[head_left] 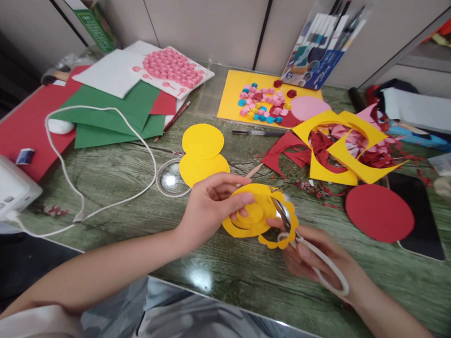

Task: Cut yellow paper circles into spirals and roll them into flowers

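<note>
My left hand (212, 201) pinches a yellow paper spiral (255, 217) with a scalloped outer edge, held just above the green table. My right hand (318, 260) grips white-handled scissors (308, 247), and their blades sit inside the spiral's cut. Two plain yellow paper circles (203, 153) lie just beyond my left hand, overlapping a clear round lid (168, 179). A pencil (253, 171) pokes out behind the spiral.
A red paper circle (379, 212) rests on a black tablet (417, 217) at right. Yellow offcuts (342, 149) and red scraps lie behind. A yellow sheet (232, 97) holds small paper rosettes. Green and red sheets (112, 114), a white cable (99, 158) and a white device (2, 186) are at left.
</note>
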Available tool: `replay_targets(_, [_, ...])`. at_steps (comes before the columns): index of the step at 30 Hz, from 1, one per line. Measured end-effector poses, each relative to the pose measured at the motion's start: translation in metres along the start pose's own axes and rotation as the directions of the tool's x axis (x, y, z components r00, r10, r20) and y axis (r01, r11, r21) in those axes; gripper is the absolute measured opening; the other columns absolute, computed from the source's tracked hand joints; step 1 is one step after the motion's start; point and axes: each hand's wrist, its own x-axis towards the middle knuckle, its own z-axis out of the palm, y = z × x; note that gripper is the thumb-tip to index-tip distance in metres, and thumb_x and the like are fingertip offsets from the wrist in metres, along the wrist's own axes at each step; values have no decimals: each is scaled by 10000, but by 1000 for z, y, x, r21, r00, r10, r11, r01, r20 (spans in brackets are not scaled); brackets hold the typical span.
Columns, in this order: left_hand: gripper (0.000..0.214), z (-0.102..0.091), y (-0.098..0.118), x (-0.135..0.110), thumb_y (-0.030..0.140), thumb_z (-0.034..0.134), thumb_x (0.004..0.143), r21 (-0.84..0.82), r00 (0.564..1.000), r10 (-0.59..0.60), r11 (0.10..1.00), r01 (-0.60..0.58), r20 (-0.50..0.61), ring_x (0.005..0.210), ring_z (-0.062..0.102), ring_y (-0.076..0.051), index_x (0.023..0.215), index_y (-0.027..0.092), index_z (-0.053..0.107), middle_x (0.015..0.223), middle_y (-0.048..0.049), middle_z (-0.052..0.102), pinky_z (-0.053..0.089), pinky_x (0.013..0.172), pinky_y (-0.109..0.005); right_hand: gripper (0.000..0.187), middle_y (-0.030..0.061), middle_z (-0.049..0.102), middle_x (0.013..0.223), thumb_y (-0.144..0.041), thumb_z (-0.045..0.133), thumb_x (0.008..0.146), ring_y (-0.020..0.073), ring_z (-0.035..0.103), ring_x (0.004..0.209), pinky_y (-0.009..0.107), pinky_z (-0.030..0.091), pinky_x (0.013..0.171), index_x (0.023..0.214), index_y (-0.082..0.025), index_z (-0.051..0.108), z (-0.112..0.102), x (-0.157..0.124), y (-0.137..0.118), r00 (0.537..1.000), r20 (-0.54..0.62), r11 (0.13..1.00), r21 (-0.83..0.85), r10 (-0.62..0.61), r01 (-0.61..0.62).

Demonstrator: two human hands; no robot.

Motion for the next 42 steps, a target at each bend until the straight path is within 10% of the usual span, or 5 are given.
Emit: replay_targets(42, [123, -14, 30, 13, 202, 732, 675, 324, 975, -77, 946, 6, 208, 458, 620, -117, 795, 194, 753, 576, -10, 687, 509, 433, -175, 389, -61, 319, 568, -493, 640, 777, 95, 228, 467, 263, 144, 469, 1133, -336, 644, -9, -11, -19, 975, -37, 952, -210, 220, -223])
